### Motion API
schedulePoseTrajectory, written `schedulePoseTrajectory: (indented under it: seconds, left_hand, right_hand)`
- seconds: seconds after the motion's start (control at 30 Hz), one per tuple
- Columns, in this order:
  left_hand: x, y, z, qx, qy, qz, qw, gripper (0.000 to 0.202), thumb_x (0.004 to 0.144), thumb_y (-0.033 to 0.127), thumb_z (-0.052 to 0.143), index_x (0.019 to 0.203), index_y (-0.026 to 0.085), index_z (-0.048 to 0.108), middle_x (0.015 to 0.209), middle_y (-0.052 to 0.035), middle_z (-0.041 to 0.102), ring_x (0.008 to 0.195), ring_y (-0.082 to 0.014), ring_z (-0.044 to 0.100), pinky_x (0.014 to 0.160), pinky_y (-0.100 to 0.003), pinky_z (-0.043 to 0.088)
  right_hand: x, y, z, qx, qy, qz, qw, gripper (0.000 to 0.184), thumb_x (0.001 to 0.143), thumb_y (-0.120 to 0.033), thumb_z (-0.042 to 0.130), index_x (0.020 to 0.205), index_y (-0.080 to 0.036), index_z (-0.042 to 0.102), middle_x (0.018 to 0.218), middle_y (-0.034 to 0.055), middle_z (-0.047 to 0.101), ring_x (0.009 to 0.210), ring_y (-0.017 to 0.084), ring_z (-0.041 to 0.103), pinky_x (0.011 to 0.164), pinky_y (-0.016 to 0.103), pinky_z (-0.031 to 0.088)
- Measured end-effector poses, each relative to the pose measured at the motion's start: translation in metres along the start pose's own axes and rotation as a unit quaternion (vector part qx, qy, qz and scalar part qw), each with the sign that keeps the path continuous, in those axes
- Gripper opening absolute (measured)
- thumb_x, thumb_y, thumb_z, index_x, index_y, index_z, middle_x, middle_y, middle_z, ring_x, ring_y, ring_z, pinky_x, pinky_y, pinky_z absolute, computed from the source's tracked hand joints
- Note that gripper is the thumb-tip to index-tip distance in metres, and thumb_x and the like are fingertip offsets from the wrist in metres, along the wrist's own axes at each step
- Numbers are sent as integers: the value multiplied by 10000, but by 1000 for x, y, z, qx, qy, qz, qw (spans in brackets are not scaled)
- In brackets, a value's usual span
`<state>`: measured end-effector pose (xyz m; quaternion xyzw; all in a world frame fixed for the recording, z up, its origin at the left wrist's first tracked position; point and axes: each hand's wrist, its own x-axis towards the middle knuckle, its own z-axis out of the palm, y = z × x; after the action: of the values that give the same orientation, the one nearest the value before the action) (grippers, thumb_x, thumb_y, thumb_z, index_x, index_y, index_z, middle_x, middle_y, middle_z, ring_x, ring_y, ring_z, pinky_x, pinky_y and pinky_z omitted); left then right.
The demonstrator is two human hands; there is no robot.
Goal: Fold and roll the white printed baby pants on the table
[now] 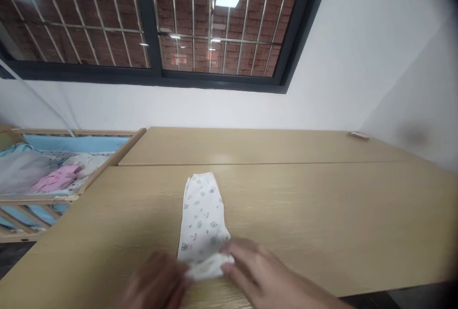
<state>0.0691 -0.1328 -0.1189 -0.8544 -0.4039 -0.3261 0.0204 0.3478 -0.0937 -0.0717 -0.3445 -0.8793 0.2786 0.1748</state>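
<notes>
A pair of small white baby pants [202,218] with a print of little green and pink figures lies doubled lengthwise on the wooden tabletop [304,223]. The narrow end points away from me, and the wide near end is bunched and turned up. My right hand [255,268] pinches the right corner of that near end between thumb and fingers. At the left corner, my left hand [157,282] has its fingers closed on the cloth edge, somewhat blurred by motion.
To the left stands a wooden crib [107,168] with blue lining, holding a pink cloth [59,178] and pale bedding. A small flat object [359,135] lies at the table's back right. Behind are a white wall and a dark-framed window [222,79] with metal bars.
</notes>
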Motion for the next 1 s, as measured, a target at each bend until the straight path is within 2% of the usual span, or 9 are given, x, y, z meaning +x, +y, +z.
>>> schedulePoseTrajectory:
  seconds: [0.17,0.27,0.37,0.53,0.63,0.73,0.8,0.9,1.0]
  left_hand:
    - [109,-58,-10,36,-113,-154,981,333,1035,346,398,996,201,695,1034,-66,708,1026,-222,635,925,-344,486]
    - [158,-97,14,58,-151,-213,964,350,1025,298,400,945,150,708,980,-112,725,920,-233,656,806,-316,467]
    - [178,-119,43,86,-174,-239,951,303,1013,253,431,944,123,695,942,-115,724,872,-217,657,780,-313,462]
    - [155,-98,67,163,-145,-239,946,352,1009,235,409,1216,26,601,1259,-254,616,1176,-311,567,958,-401,433]
    - [116,-57,72,178,-138,-204,953,469,1002,326,453,1371,42,514,1428,-248,517,1282,-356,507,1042,-459,413]
    - [73,-15,81,192,-122,-115,967,510,955,411,517,1306,50,591,1376,-246,575,1266,-393,537,1017,-511,466]
    - [52,2,88,189,-144,-87,968,380,947,382,509,1048,85,724,1081,-219,718,1066,-382,660,892,-519,541]
    - [37,11,97,187,-180,-72,963,323,956,277,466,903,147,757,861,-154,749,854,-336,714,772,-503,579]
    - [34,5,102,216,-144,-67,963,367,946,344,509,1090,85,726,1059,-211,735,999,-362,698,853,-508,575]
  right_hand:
    - [95,28,-44,19,53,16,998,219,999,-313,521,1034,-166,678,1009,74,683,891,201,623,739,295,485]
    - [153,76,-40,-37,81,106,990,185,972,-248,518,995,-152,675,891,34,687,797,172,608,693,264,450]
    - [189,114,-30,-66,90,155,982,173,940,-200,557,1070,-135,651,913,54,696,829,181,620,722,266,460]
    - [192,126,-17,-102,87,146,980,237,967,-203,515,1164,-134,627,1161,143,661,1084,249,601,930,350,463]
    - [174,105,-16,-137,84,34,986,394,1030,-313,444,1371,-128,516,1386,186,543,1305,290,480,1112,439,355]
    - [153,74,-8,-128,-9,-134,983,505,1051,-416,418,1498,-183,412,1552,139,416,1442,270,361,1191,443,284]
    - [142,59,4,-94,-97,-191,972,535,1058,-429,400,1540,-199,373,1611,109,341,1487,242,305,1212,411,270]
    - [134,57,27,-50,-187,-201,960,525,1081,-414,328,1544,-173,389,1607,104,351,1503,198,280,1234,351,237]
    - [142,78,36,-62,-200,-174,962,511,1084,-444,318,1530,-220,425,1611,75,343,1517,195,241,1252,390,186]
